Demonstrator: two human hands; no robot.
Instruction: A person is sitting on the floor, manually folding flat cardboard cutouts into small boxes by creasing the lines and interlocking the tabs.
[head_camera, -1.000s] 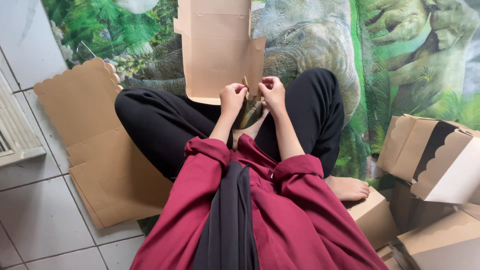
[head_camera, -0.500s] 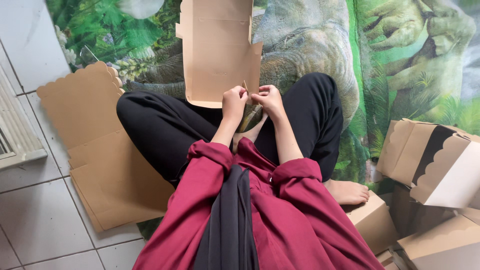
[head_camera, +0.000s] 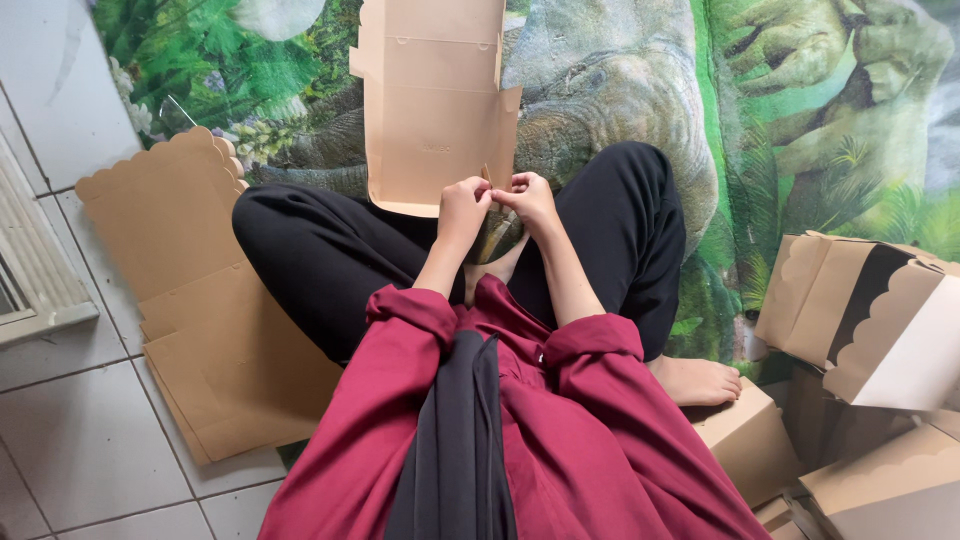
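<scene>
While seated cross-legged on the green printed mat (head_camera: 800, 150), the left hand (head_camera: 462, 208) and right hand (head_camera: 530, 198) pinch together a small tab at the near edge of the flat tan cardboard box blank (head_camera: 435, 110) lying over the knees. Blank judged light, thin, easily creased; best held at fold lines. Stack of flat tan blanks (head_camera: 200, 330) lies on the tile floor (head_camera: 80, 440) to the left.

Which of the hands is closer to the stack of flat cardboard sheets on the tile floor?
Left. The left hand sits nearer the flat cardboard stack; the right hand lies just beyond it.

The flat box blank (head_camera: 432, 110) is matt brown cardboard, smooth; the stacked sheets (head_camera: 215, 330) look the same; the printed mat (head_camera: 800, 130) is soft cloth; the floor tiles (head_camera: 70, 440) are pale, faintly glossy ceramic.
</scene>
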